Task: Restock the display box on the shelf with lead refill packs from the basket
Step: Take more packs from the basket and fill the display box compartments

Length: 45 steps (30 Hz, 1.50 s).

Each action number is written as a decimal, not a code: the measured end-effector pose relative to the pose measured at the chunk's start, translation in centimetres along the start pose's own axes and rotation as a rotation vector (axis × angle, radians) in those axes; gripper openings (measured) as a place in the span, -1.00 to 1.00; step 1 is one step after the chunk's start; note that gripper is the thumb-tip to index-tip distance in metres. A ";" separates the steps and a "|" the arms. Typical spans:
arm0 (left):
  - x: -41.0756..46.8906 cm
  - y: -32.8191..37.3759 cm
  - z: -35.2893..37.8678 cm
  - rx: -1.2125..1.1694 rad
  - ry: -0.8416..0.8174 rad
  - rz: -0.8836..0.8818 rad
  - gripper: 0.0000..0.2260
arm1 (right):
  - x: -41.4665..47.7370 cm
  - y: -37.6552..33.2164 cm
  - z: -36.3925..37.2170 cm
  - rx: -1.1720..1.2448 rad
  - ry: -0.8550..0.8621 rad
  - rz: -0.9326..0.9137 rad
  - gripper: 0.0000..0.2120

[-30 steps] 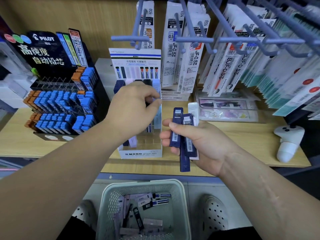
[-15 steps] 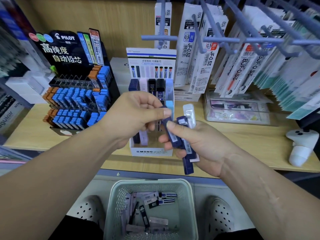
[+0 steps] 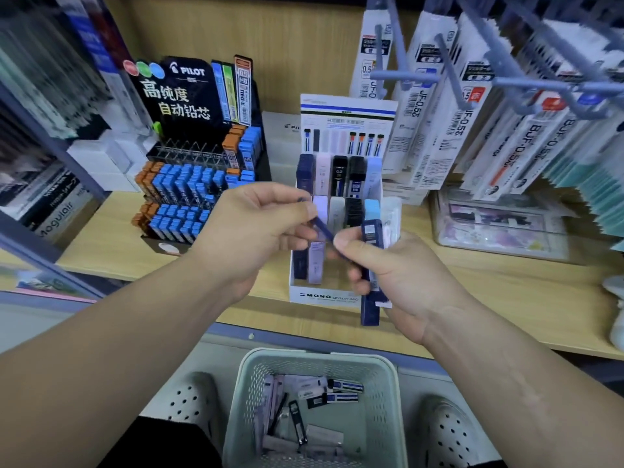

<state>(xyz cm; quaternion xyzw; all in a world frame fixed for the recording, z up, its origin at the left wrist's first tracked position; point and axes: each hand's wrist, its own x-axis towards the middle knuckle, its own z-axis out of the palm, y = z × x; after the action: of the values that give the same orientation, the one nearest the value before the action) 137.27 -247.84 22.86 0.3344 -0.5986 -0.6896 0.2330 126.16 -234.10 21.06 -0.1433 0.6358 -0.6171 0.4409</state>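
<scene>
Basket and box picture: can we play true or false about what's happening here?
1. The basket holds lead refill packs. True.
2. The left hand is empty. False: it pinches a dark blue pack.
3. The display box reads MONO. True.
4. The basket sits on the shelf. False: it stands below, between two shoes.
5. The right hand grips a bunch of packs. True.

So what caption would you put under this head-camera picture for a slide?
Left hand pinches a navy refill pack from the bundle gripped by the right hand, before the MONO display box.
</scene>
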 end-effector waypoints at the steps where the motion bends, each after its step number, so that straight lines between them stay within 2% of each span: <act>1: 0.0 -0.1 -0.3 0.014 0.017 -0.016 -0.85 | 0.1 0.1 0.2 -0.023 0.005 0.000 -0.95; 5: 0.1 0.5 -2.0 0.181 -0.024 0.016 -0.80 | 0.2 0.2 0.6 -0.041 0.029 0.016 -0.93; 8: 0.2 0.7 -3.3 0.492 -0.091 0.131 -0.74 | 0.4 0.1 0.2 -0.018 0.065 0.017 -0.97; 10: 0.4 0.2 -3.5 0.608 -0.122 0.161 -0.71 | 0.6 0.2 -0.1 -0.010 0.075 0.012 -0.97; 14: 1.2 -1.2 -3.4 0.716 -0.101 0.241 -0.83 | 0.6 0.4 -0.6 -0.003 0.075 0.010 -0.93; 20: 1.7 -2.9 -3.1 0.947 -0.120 0.388 -0.82 | 0.5 0.3 -1.0 0.006 0.078 0.006 -0.88; 26: 2.1 -4.1 -2.5 1.180 -0.169 0.656 -0.83 | 0.5 0.4 -1.5 0.015 0.065 0.018 -0.90; 33: 2.8 -4.9 -2.1 1.255 -0.114 0.629 -0.85 | 0.2 0.3 -1.6 0.068 -0.093 0.157 -0.94; 37: 2.5 -4.2 -1.8 1.196 -0.071 0.576 -0.85 | -0.1 0.3 -1.6 0.094 -0.137 0.178 -0.91; 39: 1.9 -3.0 -1.0 0.995 -0.059 0.507 -0.89 | -0.3 0.2 -1.6 0.083 -0.158 0.175 -0.90; 41: 0.8 -1.4 0.4 0.669 -0.115 0.347 -0.97 | -0.5 0.2 -1.2 0.035 -0.202 0.154 -0.85; 42: 0.2 -0.8 1.1 0.541 -0.162 0.267 -0.94 | -0.6 0.1 -1.0 0.013 -0.225 0.138 -0.80; 45: -1.2 -0.4 2.7 0.416 -0.255 0.163 -0.85 | -0.8 0.2 -0.2 -0.106 -0.261 0.055 -0.75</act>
<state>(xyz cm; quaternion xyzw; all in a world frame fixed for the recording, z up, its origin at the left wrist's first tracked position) 136.06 -245.11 22.82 0.2359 -0.7771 -0.5672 0.1366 126.53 -233.29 21.14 -0.2281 0.6084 -0.5465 0.5284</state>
